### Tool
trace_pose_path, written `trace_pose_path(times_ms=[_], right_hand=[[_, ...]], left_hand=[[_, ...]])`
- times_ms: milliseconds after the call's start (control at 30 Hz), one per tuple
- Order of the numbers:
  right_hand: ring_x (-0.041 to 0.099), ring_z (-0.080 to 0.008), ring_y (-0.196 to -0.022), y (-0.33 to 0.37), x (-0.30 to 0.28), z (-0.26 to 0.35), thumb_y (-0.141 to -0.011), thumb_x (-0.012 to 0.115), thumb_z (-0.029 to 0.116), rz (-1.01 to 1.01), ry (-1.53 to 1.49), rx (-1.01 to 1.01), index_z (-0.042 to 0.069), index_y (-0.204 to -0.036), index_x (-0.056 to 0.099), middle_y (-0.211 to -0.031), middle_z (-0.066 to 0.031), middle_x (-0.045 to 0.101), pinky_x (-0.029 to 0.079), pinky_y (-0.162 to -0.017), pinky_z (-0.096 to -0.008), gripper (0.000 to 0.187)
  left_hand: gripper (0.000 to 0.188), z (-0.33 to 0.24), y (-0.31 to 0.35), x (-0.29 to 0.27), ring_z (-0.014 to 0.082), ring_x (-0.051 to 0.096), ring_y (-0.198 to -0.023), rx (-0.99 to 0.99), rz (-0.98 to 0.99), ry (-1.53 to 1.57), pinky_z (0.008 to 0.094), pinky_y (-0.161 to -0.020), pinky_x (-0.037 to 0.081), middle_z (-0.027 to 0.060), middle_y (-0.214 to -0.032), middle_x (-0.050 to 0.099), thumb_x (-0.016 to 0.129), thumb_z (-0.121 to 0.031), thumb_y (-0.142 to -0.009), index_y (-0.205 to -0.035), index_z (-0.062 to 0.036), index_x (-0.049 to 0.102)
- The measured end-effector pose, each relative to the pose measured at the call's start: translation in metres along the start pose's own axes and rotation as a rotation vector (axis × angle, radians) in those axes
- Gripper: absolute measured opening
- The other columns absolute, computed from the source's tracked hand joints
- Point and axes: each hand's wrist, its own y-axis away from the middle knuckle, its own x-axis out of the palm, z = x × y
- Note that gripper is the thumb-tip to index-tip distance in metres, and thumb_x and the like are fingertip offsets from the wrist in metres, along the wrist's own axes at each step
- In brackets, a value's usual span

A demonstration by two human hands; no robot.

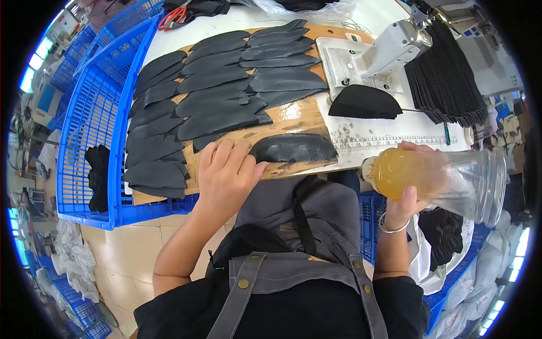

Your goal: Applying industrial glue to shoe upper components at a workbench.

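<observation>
Fingers (224,151) of the left hand (224,178) curl at the left end of the glossy black piece (296,148), centre of frame; whether they pinch it I cannot tell. The right hand (403,208) wraps a clear bottle (454,178), tipped sideways at centre right, amber liquid (390,172) toward its left end. Keeping piece flat, bottle steady should serve best. At left, a blue basket (117,164) holds dark fabric (99,178).

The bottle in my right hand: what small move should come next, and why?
Probably ease the bottle left over the glossy black piece: it's tipped nearly sideways, yellowish liquid gathered toward its left end, and your left hand is at the piece's left end.
</observation>
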Motion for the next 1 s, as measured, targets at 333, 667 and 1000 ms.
trace_pose_path(times_ms=[333,667,1000], right_hand=[[0.052,-0.0283,-0.105,-0.002,0.014,-0.002,-0.081,0.053,0.038,-0.013,-0.571,0.441,0.005,-0.129,0.035,-0.115,-0.0134,0.047,0.044,-0.09,-0.0431,0.061],[0.053,-0.0275,-0.102,0.002,0.007,0.002,-0.078,0.056,0.04,-0.016,-0.6,0.518,0.005,-0.128,0.035,-0.112,-0.0131,0.048,0.046,-0.087,-0.0421,0.065],[0.056,-0.0278,-0.098,0.008,0.011,-0.004,-0.075,0.06,0.042,0.034,-0.797,0.683,0.003,-0.127,0.035,-0.108,-0.0129,0.05,0.046,-0.088,-0.0444,0.07]], left_hand=[[0.031,-0.014,-0.029,-0.004,0.0231,0.053,-0.088,-0.037,0.01,0.227,0.0359,-0.082,0.037,0.0053,-0.092,0.057,0.073,-0.026,-0.065,-0.083,-0.0053,0.058],[0.041,-0.021,-0.074,0.038,0.0259,0.053,-0.097,0.016,0.375,0.393,0.0365,-0.087,0.037,0.0086,-0.101,0.056,0.071,-0.027,-0.07,-0.101,-0.0038,0.059],[0.021,-0.019,-0.075,0.039,0.0275,0.055,-0.088,0.022,0.312,0.504,0.036,-0.083,0.039,0.0089,-0.088,0.058,0.067,-0.016,-0.074,-0.09,-0.0055,0.057]])
